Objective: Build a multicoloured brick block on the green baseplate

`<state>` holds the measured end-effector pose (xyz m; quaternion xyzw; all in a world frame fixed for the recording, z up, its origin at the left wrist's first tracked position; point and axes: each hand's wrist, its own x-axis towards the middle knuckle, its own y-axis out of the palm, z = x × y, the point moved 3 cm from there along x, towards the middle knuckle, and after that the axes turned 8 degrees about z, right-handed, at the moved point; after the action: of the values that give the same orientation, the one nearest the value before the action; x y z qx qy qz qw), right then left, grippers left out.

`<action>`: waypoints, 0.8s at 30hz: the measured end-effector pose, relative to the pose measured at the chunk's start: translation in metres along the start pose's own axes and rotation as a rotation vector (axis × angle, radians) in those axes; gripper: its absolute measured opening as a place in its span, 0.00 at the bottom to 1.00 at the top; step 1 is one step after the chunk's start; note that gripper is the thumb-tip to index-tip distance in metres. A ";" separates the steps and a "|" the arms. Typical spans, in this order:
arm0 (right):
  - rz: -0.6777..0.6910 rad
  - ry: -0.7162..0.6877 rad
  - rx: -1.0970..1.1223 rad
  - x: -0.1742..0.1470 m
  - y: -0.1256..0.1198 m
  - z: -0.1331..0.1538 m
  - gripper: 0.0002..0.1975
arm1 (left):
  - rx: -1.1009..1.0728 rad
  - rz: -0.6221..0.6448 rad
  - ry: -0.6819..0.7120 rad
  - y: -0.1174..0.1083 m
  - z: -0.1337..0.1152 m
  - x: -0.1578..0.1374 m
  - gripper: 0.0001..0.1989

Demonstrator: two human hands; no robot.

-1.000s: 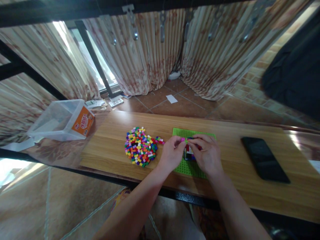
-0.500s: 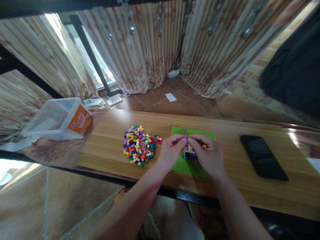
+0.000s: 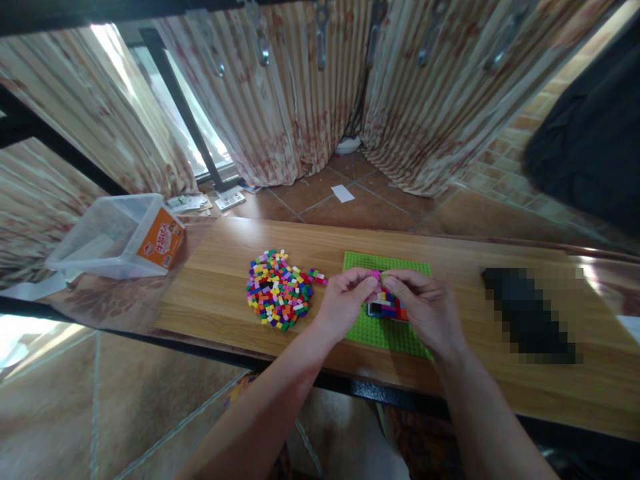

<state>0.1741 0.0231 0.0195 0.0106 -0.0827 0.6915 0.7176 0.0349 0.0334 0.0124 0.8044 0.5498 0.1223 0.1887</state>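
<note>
My left hand [image 3: 344,300] pinches a small magenta toy brick [image 3: 375,274] between thumb and fingertips, above the green studded baseplate [image 3: 357,330]. My right hand [image 3: 430,307] is closed too, its fingertips meeting at a small greenish brick [image 3: 384,275] right beside the magenta one. Whether the two bricks are joined I cannot tell. Below the hands, a low build of coloured bricks [image 3: 387,309] stands on the baseplate, partly covered by my right hand. Left of the baseplate lies a heap of loose multicoloured bricks [image 3: 279,293], with several more [image 3: 318,277] set apart near my left wrist.
A pixelated dark flat object [image 3: 533,317] lies on the wooden tabletop [image 3: 210,287] at the right. A clear plastic bin [image 3: 115,243] with an orange label stands left of the board. Metal pieces hang from a dark bar along the top, before curtains [image 3: 290,100].
My right hand has shifted slightly right and turned, showing more of the brick build underneath. The left hand stays nearly in place, still pinching the magenta brick.
</note>
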 end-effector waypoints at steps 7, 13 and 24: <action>-0.047 -0.094 -0.287 0.001 -0.017 -0.002 0.09 | -0.008 -0.114 -0.059 -0.006 0.003 0.002 0.12; -0.023 -0.222 -0.617 0.002 -0.027 -0.003 0.10 | 0.038 -0.219 -0.116 -0.013 0.005 0.005 0.12; 0.043 -0.295 -0.792 0.007 -0.023 -0.014 0.11 | 0.077 -0.234 -0.159 -0.012 0.012 0.005 0.04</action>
<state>0.1988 0.0309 0.0087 -0.1689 -0.4443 0.6121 0.6320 0.0319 0.0402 -0.0037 0.7488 0.6274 0.0142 0.2134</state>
